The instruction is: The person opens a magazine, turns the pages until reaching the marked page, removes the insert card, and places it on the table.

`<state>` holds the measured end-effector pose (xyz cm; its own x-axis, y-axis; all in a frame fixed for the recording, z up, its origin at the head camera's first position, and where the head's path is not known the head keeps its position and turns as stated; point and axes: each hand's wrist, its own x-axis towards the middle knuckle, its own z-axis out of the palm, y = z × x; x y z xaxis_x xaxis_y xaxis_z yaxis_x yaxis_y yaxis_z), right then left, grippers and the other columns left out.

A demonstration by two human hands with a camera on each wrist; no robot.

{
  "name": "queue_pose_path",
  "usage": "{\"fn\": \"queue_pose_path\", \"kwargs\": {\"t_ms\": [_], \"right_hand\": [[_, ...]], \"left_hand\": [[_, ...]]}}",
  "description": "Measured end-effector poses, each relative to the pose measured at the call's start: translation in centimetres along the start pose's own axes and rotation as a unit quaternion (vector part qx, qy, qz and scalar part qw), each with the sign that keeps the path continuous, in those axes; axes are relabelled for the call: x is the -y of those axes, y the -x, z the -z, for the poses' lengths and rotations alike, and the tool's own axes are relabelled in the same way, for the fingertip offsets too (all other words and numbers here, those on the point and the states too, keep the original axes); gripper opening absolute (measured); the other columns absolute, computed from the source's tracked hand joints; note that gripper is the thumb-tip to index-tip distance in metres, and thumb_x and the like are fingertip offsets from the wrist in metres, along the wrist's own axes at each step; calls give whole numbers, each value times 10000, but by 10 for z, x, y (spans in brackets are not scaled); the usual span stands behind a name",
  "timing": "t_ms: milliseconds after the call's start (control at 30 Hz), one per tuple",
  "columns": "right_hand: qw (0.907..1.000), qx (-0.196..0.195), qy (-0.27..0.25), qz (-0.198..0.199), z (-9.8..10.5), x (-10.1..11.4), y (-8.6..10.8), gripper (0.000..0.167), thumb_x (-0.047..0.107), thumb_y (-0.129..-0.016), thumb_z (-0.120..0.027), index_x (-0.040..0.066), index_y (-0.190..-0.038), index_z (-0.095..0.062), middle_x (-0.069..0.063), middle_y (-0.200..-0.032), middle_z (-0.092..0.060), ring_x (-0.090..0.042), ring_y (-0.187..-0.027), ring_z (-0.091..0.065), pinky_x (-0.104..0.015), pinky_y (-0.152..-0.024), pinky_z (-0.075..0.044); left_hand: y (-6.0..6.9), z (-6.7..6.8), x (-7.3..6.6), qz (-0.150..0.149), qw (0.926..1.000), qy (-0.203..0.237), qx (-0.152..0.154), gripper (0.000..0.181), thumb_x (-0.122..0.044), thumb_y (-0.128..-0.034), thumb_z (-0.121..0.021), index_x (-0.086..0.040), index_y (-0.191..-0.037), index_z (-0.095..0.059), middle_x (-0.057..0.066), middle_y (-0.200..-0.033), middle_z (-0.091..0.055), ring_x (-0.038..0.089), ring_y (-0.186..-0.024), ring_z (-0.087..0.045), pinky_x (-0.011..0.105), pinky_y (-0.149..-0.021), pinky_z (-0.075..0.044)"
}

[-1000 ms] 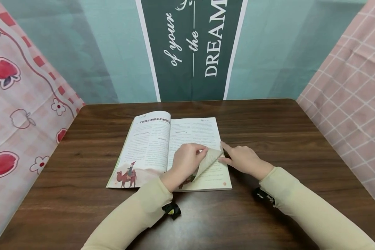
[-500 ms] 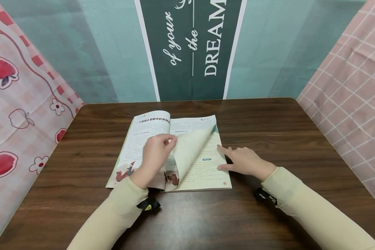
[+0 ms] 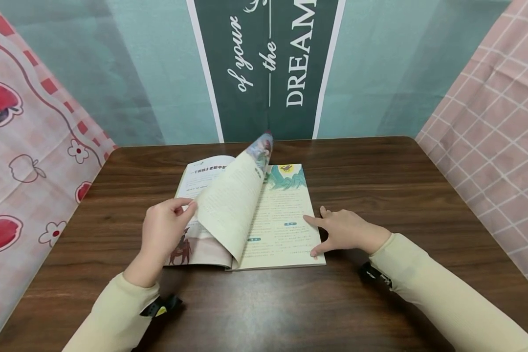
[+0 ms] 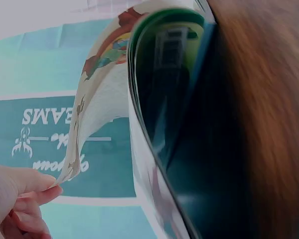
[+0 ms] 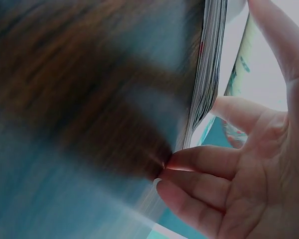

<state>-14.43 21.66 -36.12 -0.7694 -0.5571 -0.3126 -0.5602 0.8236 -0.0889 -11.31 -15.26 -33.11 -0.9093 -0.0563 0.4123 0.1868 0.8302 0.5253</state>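
Note:
An open magazine (image 3: 286, 244) lies on the table, its printed text upside down in the head view. My left hand (image 3: 165, 230) pinches the edge of a page (image 3: 229, 205) between thumb and fingertips. That page stands lifted and curved over the left half, partly covering the camel picture. In the left wrist view the left hand (image 4: 20, 199) grips the bent page (image 4: 97, 64) at its edge. My right hand (image 3: 345, 230) rests at the magazine's right edge, thumb and index finger spread on the page. In the right wrist view its other fingers touch the table beside the stacked pages (image 5: 209, 64).
The brown wooden table (image 3: 400, 186) extends around the magazine. Behind it hangs a teal cloth (image 3: 369, 68) with white lettering. An apple-patterned cloth (image 3: 31, 161) hangs at the left and a pink checked cloth (image 3: 497, 98) at the right.
My left hand has moved left, drawing the page from the lower right across the spine and uncovering a mountain picture. The right hand's thumb and index finger have spread slightly farther apart.

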Motion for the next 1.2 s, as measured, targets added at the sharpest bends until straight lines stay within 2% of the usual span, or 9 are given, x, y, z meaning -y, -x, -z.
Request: {"fn": "queue_pose_path", "kwargs": {"t_ms": [200,400,767,833,1000,1100,1200], "right_hand": [[10000,0,-2,-23,-1,3,0,989,770,-649,-586,151,-1405,-437,-368,-1296,-417,-402,-892,-614,-410,-677,-489],[10000,5,37,-55,-2,4,1,985,764,-656,-587,146,-1408,-432,-369,-1303,-408,-403,-920,-609,-433,-713,-489],[9997,-114,166,-108,-5,5,3,971,756,-662,-593,153,-1406,-436,-356,-1306,-416,-374,-845,-625,-398,-666,-490],[9997,-117,180,-70,-6,5,3,970,759,-662,-586,151,-1404,-440,-363,-1299,-417,-359,-790,-629,-387,-648,-487],[9997,-137,182,-46,-6,5,2,965,766,-665,-571,151,-1398,-448,-376,-1293,-413,-366,-785,-631,-387,-645,-486],[9996,-153,215,-98,-6,5,1,959,768,-666,-567,158,-1398,-450,-367,-1300,-413,-378,-841,-631,-389,-655,-488],[9995,-186,250,-91,-6,5,0,959,776,-665,-554,154,-1389,-462,-370,-1289,-422,-370,-811,-635,-383,-631,-485]], "left_hand": [[15,20,20,86,9994,-199,-267,107,-128,-831,-682,-44,-840,-748,-20,-507,-437,126,-465,-341,290,-455,-255],[26,30,33,173,9981,-365,-461,80,-108,-807,-707,-40,-817,-747,-8,-514,-486,159,-488,-379,293,-460,-282],[45,40,48,352,9966,-704,-255,83,-140,-804,-698,-74,-817,-746,-58,-502,-408,119,-476,-333,286,-435,-246],[47,40,50,387,9962,-747,-210,86,-140,-799,-699,-73,-824,-745,-61,-500,-410,125,-472,-340,290,-428,-251],[50,41,53,446,9955,-822,-135,107,-145,-800,-692,-69,-852,-747,-61,-504,-439,124,-464,-356,297,-413,-270],[51,41,55,422,9955,-847,-84,118,-155,-803,-692,-64,-854,-747,-60,-515,-468,123,-468,-366,302,-411,-280],[52,41,57,409,9953,-878,-7,128,-166,-804,-693,-60,-851,-745,-59,-515,-466,128,-467,-367,307,-410,-280]]}}
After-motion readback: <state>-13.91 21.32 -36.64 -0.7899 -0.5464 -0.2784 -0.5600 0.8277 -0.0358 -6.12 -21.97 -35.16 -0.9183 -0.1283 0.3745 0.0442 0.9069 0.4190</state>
